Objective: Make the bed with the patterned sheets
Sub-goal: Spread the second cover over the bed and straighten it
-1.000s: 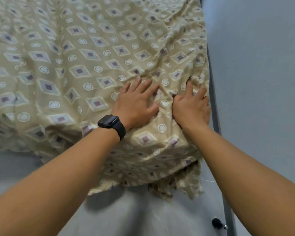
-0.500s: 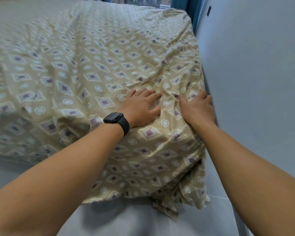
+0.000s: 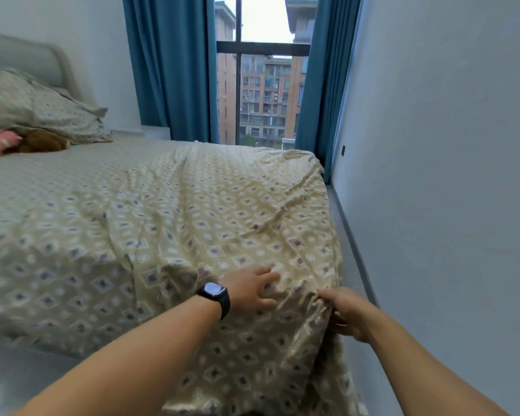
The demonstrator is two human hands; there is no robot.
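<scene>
The beige patterned sheet (image 3: 210, 217) with diamond and circle motifs covers the near half of the bed and hangs wrinkled over the near right corner. My left hand (image 3: 252, 291), a black smartwatch on its wrist, rests flat on the sheet near that corner with fingers spread. My right hand (image 3: 347, 313) is at the corner's right edge. Its thumb lies on top and its fingers curl under a gathered fold of the sheet; the view is slightly blurred.
A patterned pillow (image 3: 42, 112) leans on the grey headboard (image 3: 33, 61) at the far left, with a pink item (image 3: 0, 142) and a brown plush (image 3: 44, 141) below it. Blue curtains (image 3: 168, 67) frame a window. A grey wall (image 3: 448, 175) runs close along the bed's right side.
My head has tilted up, bringing the whole bed and window into view. My right hand slid off the top of the sheet to the corner's edge and took hold of a fold. The left hand stays flat.
</scene>
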